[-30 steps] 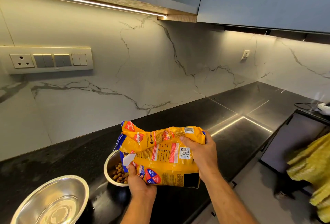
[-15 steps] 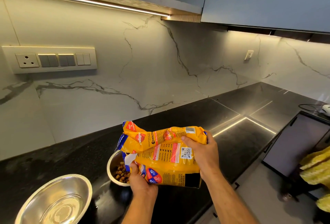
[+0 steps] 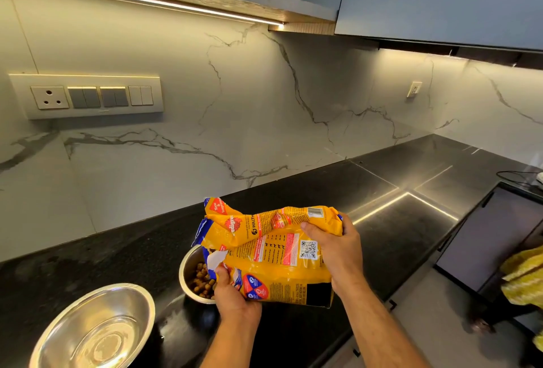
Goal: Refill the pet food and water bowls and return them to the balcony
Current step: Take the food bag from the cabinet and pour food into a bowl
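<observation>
bag (image 3: 273, 250) stayed tipped over food bowl (image 3: 188, 273), kibble (image 3: 202, 281) no deeper | both hands' fingers gripped bag: left (image 3: 235, 298) at mouth, right (image 3: 335, 250) at top | pour likely ending; water bowl (image 3: 97, 329) near left on desk (image 3: 382, 191)

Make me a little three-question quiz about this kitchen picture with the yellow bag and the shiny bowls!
1. True or false: both hands hold the yellow food bag.
2. Which bowl has kibble in it: A the small bowl under the bag, or B the big bowl at the left?
3. Fill in: the bowls stand on a ____ countertop.

Key: 1 true, the left hand and right hand both grip it. 2 A. 3 black.
</observation>
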